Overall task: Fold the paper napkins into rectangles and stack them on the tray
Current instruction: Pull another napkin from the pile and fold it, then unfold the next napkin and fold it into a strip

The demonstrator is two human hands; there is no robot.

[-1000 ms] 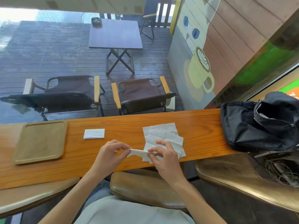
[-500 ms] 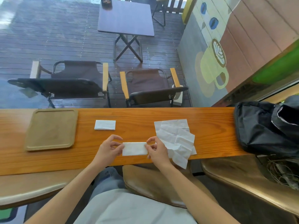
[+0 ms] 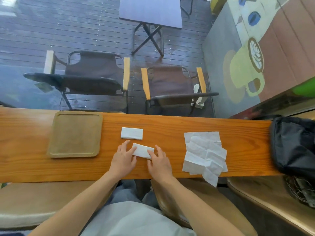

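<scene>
Tray (image 3: 75, 135) bare at 9 o'clock on desk (image 3: 170, 123); left hand (image 3: 123, 159) and right hand (image 3: 159, 161), fingers flat and released, press opposite ends of folded napkin (image 3: 142, 150); second folded napkin (image 3: 131, 133) at 12 o'clock, unfolded napkins (image 3: 204, 154) at 3 o'clock.

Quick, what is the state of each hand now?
Left hand: open, straight fingers pressing the small white folded paper napkin.
Right hand: open, fingers pressing the same napkin.
</scene>
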